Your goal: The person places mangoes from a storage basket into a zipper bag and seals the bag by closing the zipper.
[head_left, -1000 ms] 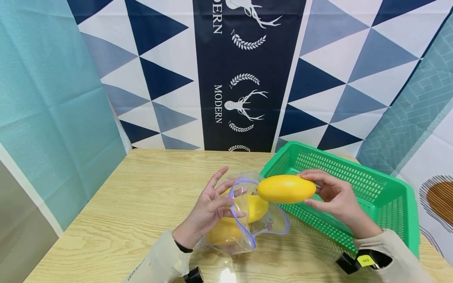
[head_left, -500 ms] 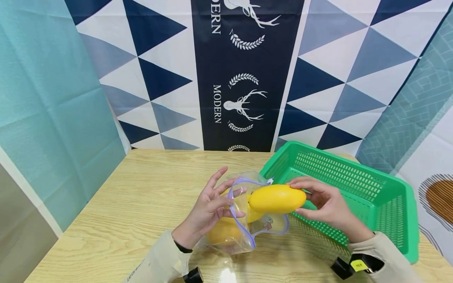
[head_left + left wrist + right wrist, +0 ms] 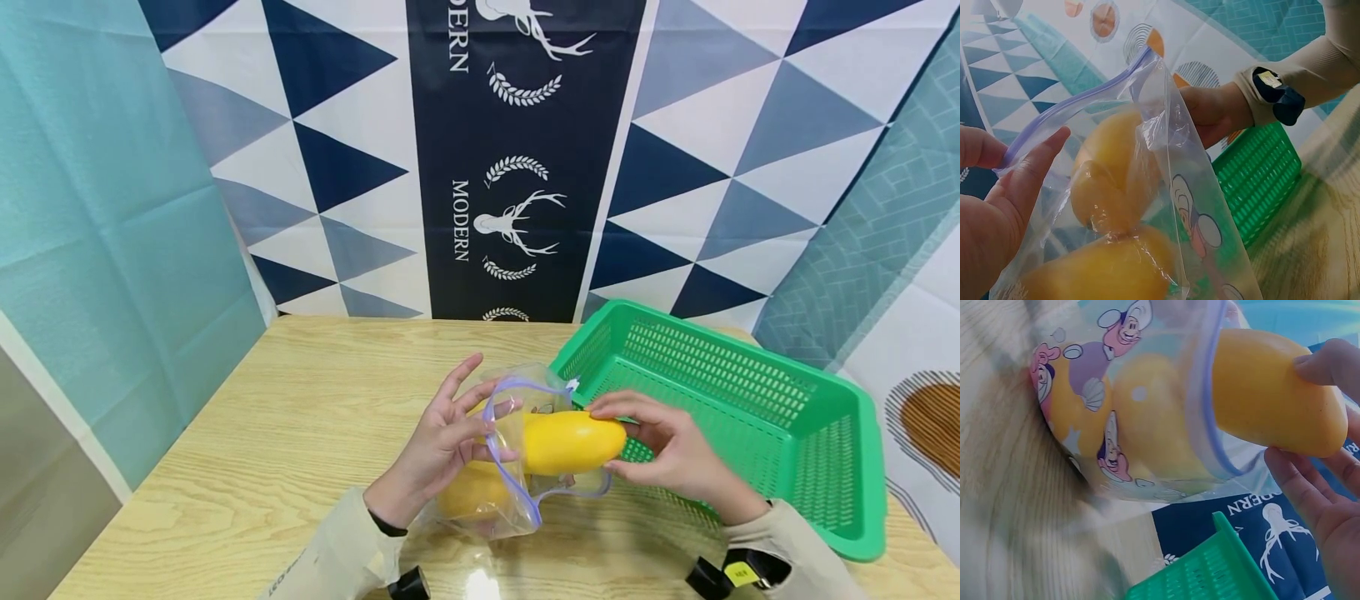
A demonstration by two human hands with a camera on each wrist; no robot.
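Between the two hands: one clear bag (image 3: pixel 1147 406), mouth toward the right. Left hand (image 3: pixel 450 433): thumb and finger pinching its purple rim (image 3: pixel 1207 394). Right hand (image 3: pixel 660 442): pinching a yellow fruit (image 3: pixel 573 443) by its outer end, inner end within the mouth. Nearest the left hand: more fruit (image 3: pixel 476 492), bagged. Beyond the right hand: green basket (image 3: pixel 720 358). Hazards, as I judge: loose rim folding, snagging the fruit; smooth skin slipping those fingertips; crowded contents blocking entry.

Left hand (image 3: pixel 435 446), right hand (image 3: pixel 671 446): bare. Left sleeve (image 3: pixel 333 546): beige, dark lettering runs along forearm; black band (image 3: pixel 387 525) at wrist, black cylindrical piece (image 3: pixel 410 583) below. Right sleeve (image 3: pixel 806 567): beige; black strap (image 3: pixel 771 568) over cuff, yellow label (image 3: pixel 741 573) with dark characters, black rounded module (image 3: pixel 708 577) beside it.
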